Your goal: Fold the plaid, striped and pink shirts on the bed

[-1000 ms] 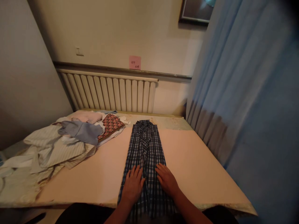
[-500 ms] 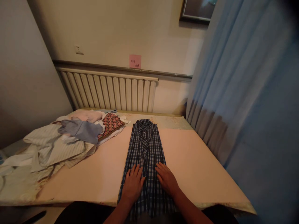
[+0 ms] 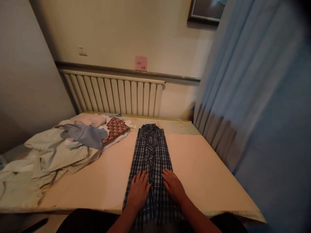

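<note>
A dark blue plaid shirt [image 3: 150, 152] lies folded into a long narrow strip down the middle of the pale table [image 3: 206, 174], collar at the far end and hem hanging over the near edge. My left hand [image 3: 138, 191] rests flat on the shirt's lower left part, fingers stretched out. My right hand [image 3: 174, 187] lies flat beside it on the lower right part, fingers also spread. Neither hand holds anything.
A heap of loose clothes [image 3: 60, 152] in white, striped, blue and pink covers the table's left side, with a red patterned piece [image 3: 115, 128] on top near the shirt. A white radiator [image 3: 114, 95] runs along the back wall. A blue curtain [image 3: 257, 103] hangs at the right.
</note>
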### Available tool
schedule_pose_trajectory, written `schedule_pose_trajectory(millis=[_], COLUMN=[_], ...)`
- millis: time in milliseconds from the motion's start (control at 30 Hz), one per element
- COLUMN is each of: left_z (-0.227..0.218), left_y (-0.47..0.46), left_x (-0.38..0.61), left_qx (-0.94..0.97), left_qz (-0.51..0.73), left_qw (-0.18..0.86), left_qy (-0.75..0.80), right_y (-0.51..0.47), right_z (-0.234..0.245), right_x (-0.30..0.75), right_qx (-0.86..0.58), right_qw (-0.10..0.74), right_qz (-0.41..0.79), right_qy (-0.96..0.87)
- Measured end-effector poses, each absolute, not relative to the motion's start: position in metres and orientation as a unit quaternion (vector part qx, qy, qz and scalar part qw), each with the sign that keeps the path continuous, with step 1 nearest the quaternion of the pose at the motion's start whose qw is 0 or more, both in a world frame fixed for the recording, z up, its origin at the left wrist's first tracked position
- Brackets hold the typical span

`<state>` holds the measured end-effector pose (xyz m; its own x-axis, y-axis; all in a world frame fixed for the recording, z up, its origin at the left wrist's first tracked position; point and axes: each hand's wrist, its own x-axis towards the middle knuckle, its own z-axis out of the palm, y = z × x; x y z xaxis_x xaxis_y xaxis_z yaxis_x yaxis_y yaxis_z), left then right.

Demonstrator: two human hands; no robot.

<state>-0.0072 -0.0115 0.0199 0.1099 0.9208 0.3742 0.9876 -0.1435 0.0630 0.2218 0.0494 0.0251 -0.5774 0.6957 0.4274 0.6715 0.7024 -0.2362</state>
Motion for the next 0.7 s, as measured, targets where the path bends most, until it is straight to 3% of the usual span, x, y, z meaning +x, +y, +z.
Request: schedule_pose_trajectory(millis=[700], left_z=[0.027], left_y=[-0.018], left_x=[-0.008], left_qx=[-0.751], left_qz=[-0.156], left_qw=[0.085], left_qy=[-0.636], right_y=[0.034], right_z=[0.021], right_x=[0.230], right_qx=[-0.408], right_qw=[0.264], right_qz=[0.060], right_qy=[-0.872])
